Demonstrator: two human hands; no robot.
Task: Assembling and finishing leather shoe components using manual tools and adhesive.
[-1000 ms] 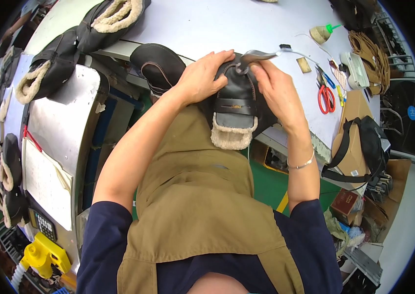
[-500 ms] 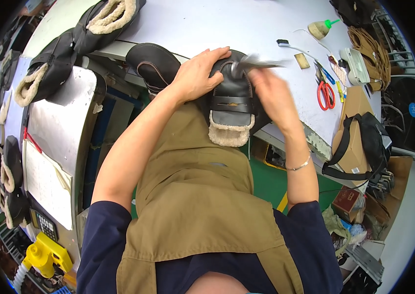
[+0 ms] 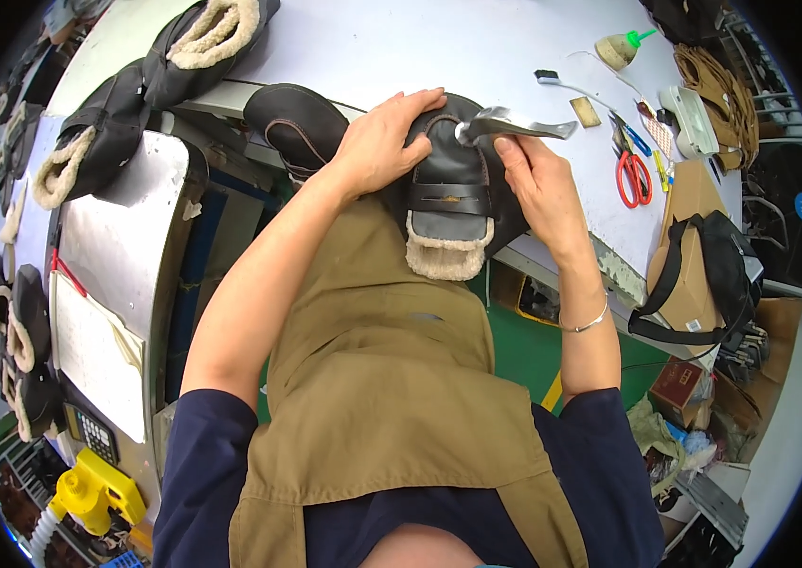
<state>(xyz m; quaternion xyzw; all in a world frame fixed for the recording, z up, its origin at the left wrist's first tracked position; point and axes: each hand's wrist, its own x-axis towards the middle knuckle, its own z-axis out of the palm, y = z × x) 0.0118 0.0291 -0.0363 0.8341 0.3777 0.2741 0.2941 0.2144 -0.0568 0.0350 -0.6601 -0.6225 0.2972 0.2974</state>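
Note:
A black leather shoe [image 3: 449,171] with a cream fleece lining sits at my lap, against the table edge, its toe pointing away from me. My left hand [image 3: 377,147] grips its left side, fingers over the toe and thumb on the upper. In my right hand [image 3: 545,189] is a hammer with a shiny curved metal head [image 3: 517,124]; its handle is mostly hidden by the hand. The rounded face of the head touches or hovers just over the toe seam; I cannot tell which. A second black shoe [image 3: 299,128] lies just left of my left hand.
More fleece-lined shoes [image 3: 98,133] stand at the upper left. On the white table [image 3: 373,47] at right lie red-handled pliers [image 3: 633,180], a brush [image 3: 547,78], a tan block [image 3: 585,112] and a green-tipped bottle [image 3: 617,50]. A notebook [image 3: 98,355] and a calculator [image 3: 91,433] are at left.
The hammer and my right hand were blurred by motion and now show sharply, with the hand slightly farther right. My left hand keeps its hold on the shoe.

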